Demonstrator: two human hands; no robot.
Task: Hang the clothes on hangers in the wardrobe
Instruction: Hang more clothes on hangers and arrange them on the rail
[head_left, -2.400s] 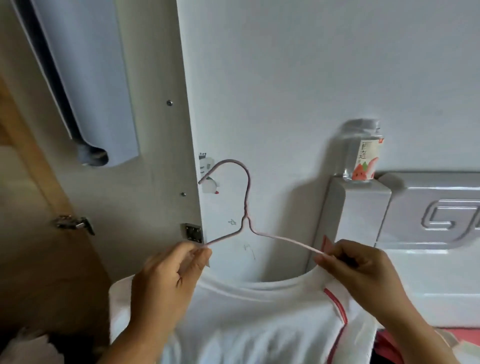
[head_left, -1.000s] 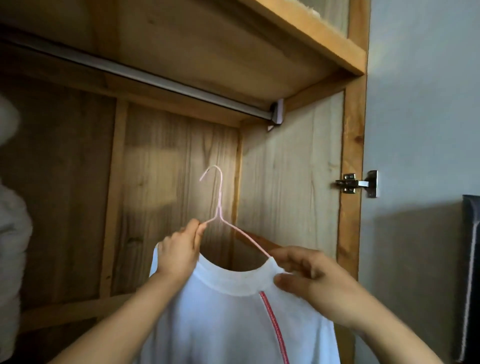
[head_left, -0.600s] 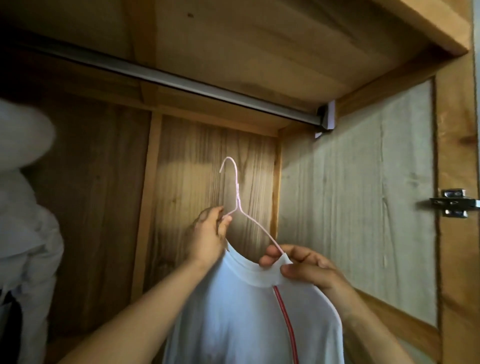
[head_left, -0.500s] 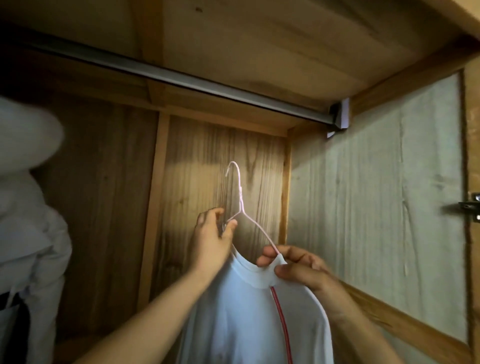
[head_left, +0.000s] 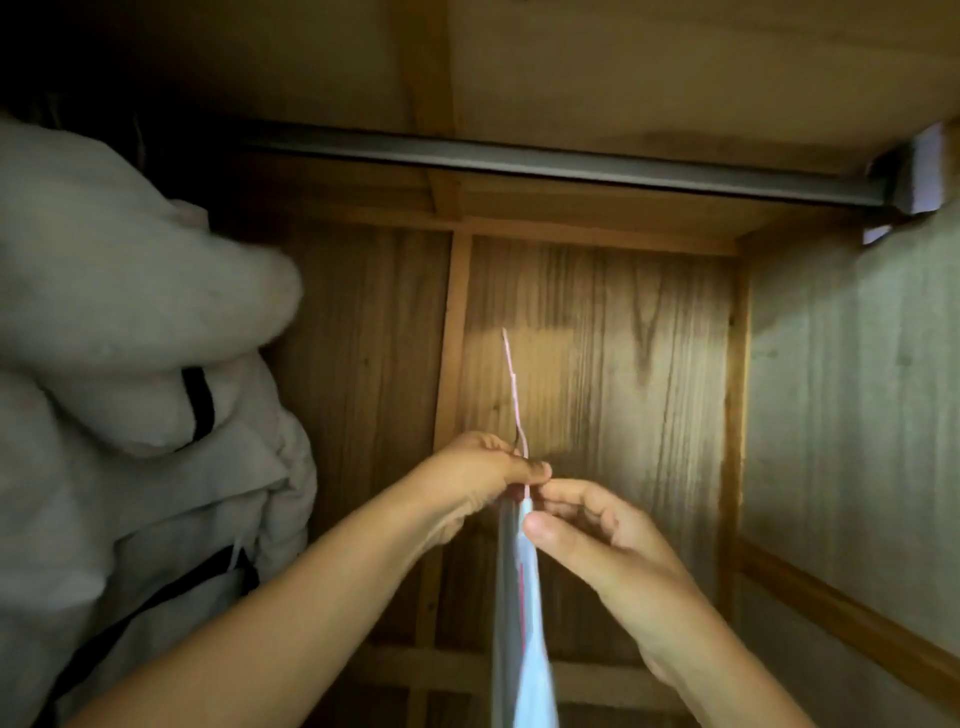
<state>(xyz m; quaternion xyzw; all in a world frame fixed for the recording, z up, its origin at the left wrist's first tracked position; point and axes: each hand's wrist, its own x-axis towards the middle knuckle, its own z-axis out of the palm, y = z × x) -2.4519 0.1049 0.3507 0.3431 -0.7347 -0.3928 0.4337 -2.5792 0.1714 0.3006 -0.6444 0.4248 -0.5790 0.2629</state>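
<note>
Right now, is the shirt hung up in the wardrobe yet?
Almost. The white shirt is already on the pink hanger. The left hand and right hand hold them edge-on, below the rail. The hook still needs to go over that rail, beside the grey clothes.

wardrobe (head_left: 597, 364): grained wood | rail (head_left: 545, 166): matt grey metal | shirt (head_left: 530, 649): smooth white cloth

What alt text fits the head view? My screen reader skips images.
Two hands hold a pink wire hanger carrying a white T-shirt edge-on, below the wardrobe's metal rail: left hand at the hanger's neck, right hand pinching the collar. A pale padded coat hangs left.
</note>
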